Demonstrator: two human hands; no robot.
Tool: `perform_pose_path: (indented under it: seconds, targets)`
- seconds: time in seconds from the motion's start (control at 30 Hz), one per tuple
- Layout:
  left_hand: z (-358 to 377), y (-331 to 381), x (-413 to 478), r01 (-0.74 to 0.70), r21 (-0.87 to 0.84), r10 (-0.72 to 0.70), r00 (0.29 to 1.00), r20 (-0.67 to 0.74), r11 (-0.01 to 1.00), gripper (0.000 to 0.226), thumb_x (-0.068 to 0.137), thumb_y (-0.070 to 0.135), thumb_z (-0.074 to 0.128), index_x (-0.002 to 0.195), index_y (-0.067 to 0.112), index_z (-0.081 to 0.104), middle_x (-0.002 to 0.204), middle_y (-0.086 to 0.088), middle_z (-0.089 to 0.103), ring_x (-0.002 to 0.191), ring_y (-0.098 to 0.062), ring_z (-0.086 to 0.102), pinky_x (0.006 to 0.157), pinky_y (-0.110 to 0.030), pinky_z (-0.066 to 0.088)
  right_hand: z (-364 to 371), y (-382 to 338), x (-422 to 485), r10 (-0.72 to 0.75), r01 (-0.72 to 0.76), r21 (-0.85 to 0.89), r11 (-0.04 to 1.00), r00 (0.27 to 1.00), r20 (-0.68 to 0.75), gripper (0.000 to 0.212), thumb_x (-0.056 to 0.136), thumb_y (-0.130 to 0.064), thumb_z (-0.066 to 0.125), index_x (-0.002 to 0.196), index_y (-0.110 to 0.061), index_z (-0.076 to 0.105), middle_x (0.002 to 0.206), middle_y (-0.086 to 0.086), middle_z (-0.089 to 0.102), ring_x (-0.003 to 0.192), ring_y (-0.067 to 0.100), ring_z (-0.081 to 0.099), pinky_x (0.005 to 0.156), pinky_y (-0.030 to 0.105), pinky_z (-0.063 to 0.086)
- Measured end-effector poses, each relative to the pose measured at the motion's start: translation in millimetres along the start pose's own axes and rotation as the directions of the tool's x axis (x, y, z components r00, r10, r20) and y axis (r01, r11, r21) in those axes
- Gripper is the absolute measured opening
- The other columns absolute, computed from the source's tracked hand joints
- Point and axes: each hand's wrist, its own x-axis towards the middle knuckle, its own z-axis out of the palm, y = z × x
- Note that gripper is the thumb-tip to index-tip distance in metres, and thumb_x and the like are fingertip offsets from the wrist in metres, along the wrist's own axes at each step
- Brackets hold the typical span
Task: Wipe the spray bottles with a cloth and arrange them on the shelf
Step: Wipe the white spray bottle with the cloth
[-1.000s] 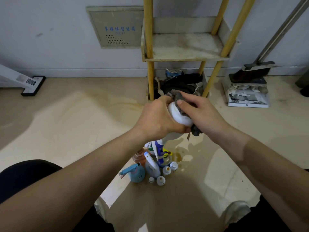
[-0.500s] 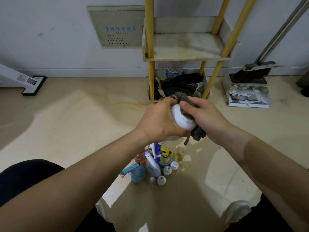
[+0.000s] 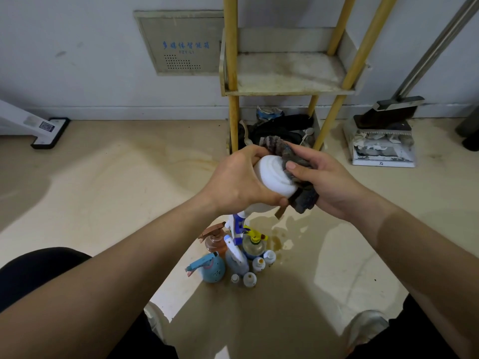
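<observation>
Low over a stained floor [image 3: 103, 193], in front of a yellow-legged shelf [image 3: 285, 73], a person cleans a white spray bottle [image 3: 272, 174] held between both hands. The left hand [image 3: 241, 182] has the bottle, its grip closed round the body with fingers curled over the far side and the thumb underneath. The right hand [image 3: 329, 182] pinches a dark grey cloth [image 3: 304, 200] against the bottle's right flank, thumb on top of the bunched fabric. The bottle is tipped over: its rounded base faces up and away, towards the shelf, while the neck runs down and back towards the person, where a blue-and-white trigger head [image 3: 238, 224] seems to hang below the left palm. The shelf stands straight ahead, beyond both hands; its middle tier lies bare, and the bottom tier holds a heap of dark odds and ends [image 3: 280, 128]. The wiping looks to be under way, with nothing yet shelved. Placing this bottle would call for turning it base-down and reaching forward, a job for the left hand, which alone has hold of it. Near the person's feet, well apart from the shelf, a cluster of unsorted bottles [image 3: 241, 257] waits on the floor, a round blue sprayer [image 3: 213, 270] at its left edge. A dustpan and brush [image 3: 383, 141] sit by the wall to the right.
</observation>
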Motion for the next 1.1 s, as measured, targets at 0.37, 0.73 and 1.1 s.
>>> perform_pose_path:
  seconds: [0.37, 0.73, 1.1]
  targets:
    - [7, 1, -2, -0.068, 0.080, 0.064, 0.997, 0.047, 0.994, 0.089, 0.054, 0.043, 0.097, 0.130, 0.023, 0.055, 0.113, 0.013, 0.066, 0.098, -0.006, 0.060, 0.078, -0.011, 0.048, 9, 10, 2, -0.030, 0.008, -0.150, 0.989, 0.989, -0.146, 0.038, 0.089, -0.031, 0.068, 0.125, -0.016, 0.066, 0.113, 0.001, 0.074, 0.106, 0.014, 0.069, 0.090, 0.025, 0.054]
    - [2, -13, 11, 0.042, 0.090, -0.037, 0.998, -0.055, 0.995, 0.074, 0.054, 0.054, 0.090, 0.115, 0.026, 0.059, 0.097, 0.016, 0.067, 0.085, -0.001, 0.062, 0.063, -0.009, 0.042, 25, 13, -8, -0.283, 0.198, -0.494, 0.847, 0.954, -0.103, 0.032, 0.093, -0.014, 0.068, 0.125, -0.019, 0.070, 0.133, -0.011, 0.064, 0.117, -0.010, 0.055, 0.096, 0.010, 0.044]
    - [9, -18, 8, 0.094, -0.085, -0.096, 0.995, -0.021, 0.992, 0.077, 0.056, 0.042, 0.095, 0.122, 0.022, 0.059, 0.109, 0.012, 0.068, 0.097, -0.007, 0.065, 0.080, -0.028, 0.056, 24, 17, -2, -0.225, 0.114, -0.517, 0.849, 0.962, -0.157, 0.031, 0.105, -0.022, 0.048, 0.129, -0.031, 0.064, 0.085, -0.022, 0.072, 0.070, 0.005, 0.069, 0.063, 0.027, 0.054]
